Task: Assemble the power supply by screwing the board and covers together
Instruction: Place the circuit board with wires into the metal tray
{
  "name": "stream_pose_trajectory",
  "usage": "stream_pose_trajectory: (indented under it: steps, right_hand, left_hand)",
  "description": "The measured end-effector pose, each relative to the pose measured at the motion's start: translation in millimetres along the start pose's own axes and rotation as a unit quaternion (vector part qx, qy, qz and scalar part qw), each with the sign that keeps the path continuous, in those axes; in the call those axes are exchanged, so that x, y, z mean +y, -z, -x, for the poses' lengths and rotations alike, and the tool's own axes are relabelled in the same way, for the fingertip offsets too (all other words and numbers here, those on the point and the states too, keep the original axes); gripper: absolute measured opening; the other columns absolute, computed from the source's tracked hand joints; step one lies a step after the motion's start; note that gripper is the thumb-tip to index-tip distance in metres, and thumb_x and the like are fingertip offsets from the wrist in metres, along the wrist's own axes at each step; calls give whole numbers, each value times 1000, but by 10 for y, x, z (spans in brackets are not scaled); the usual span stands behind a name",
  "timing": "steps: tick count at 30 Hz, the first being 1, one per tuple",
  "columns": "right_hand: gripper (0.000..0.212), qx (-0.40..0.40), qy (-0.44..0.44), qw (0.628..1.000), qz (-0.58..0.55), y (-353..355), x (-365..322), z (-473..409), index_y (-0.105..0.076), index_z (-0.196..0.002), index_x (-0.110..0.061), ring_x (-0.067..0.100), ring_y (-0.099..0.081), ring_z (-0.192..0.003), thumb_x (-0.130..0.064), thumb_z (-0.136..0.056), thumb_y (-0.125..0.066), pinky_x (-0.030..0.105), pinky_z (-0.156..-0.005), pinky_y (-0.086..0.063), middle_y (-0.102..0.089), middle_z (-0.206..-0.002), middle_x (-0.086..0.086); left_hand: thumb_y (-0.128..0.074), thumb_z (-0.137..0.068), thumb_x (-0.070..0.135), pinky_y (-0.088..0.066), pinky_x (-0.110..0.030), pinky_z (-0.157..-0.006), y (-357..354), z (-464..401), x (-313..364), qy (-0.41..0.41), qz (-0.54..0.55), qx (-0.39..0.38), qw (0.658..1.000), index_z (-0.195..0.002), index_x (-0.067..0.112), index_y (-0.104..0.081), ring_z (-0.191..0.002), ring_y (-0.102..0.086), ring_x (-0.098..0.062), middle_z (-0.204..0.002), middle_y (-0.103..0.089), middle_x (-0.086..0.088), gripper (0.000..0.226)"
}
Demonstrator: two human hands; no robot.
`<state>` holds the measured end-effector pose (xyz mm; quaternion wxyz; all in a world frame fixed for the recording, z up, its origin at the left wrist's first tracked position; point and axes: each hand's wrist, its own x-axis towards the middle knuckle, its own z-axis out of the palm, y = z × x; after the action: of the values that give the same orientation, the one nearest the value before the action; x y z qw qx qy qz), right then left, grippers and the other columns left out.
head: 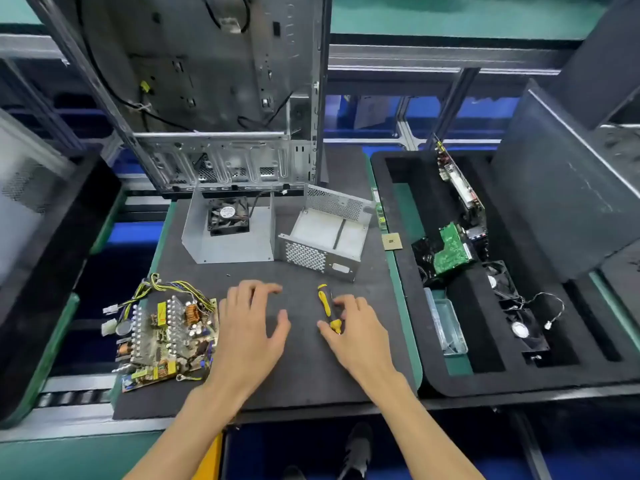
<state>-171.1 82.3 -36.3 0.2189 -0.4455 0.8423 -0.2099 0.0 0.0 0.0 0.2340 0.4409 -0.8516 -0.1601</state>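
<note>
The power supply board [166, 337] with its bundle of yellow and black wires lies at the front left of the dark mat [304, 368]. One metal cover with a black fan [228, 230] stands at the back of the mat; a second cover with perforated walls [325, 233] sits to its right. A small screw [228, 275] lies on the mat in front of the fan cover. My left hand [252, 327] hovers flat with spread fingers beside the board. My right hand [353, 327] curls its fingers round the lower end of a yellow and black screwdriver [327, 303].
An open computer case [221, 98] stands behind the mat. To the right is a black foam tray [398, 265] holding circuit boards, fans and a clear plastic box [448, 327]. A square chip [391, 242] lies on the tray's left rim. Another foam tray [41, 271] sits far left.
</note>
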Motion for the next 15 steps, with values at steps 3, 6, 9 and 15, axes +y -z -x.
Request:
stream_pose_trajectory:
  steps: [3,6,9,15]
  right_hand:
    - [27,-11,-22,1000,-16,42,14,-93,-56,-116,-26,18,-59,-100,-36,-92,-64,34,-77,-46,-58,-103,-9]
    - [21,-6,-66,996,-59,173,151,-141,-54,-100,-25,18,-61,-81,-33,-85,-67,36,-72,-49,-59,-85,-11]
    - [20,37,-107,990,-80,398,447,-202,-54,-94,-25,9,-58,-73,-31,-83,-70,34,-66,-48,-58,-80,-13]
    - [24,72,-149,986,-29,753,898,-342,-51,-96,-24,4,-59,-71,-35,-90,-71,31,-59,-43,-61,-76,-13]
  left_hand:
    - [-63,-87,23,-30,-30,-87,-55,-251,135,-9,10,6,1000,-118,16,-58,-103,-49,-23,-112,-53,0,32]
    - [-69,-87,15,-27,-26,-88,-102,-421,224,-1,22,-7,1000,-118,16,-57,-106,-49,-23,-113,-53,1,33]
    - [-66,-89,14,-26,-24,-90,-134,-514,279,-9,40,6,999,-117,18,-56,-108,-49,-21,-113,-53,3,30]
    - [-68,-82,10,-25,-26,-94,-201,-699,374,-16,29,34,999,-126,19,-52,-109,-47,-24,-121,-51,0,47]
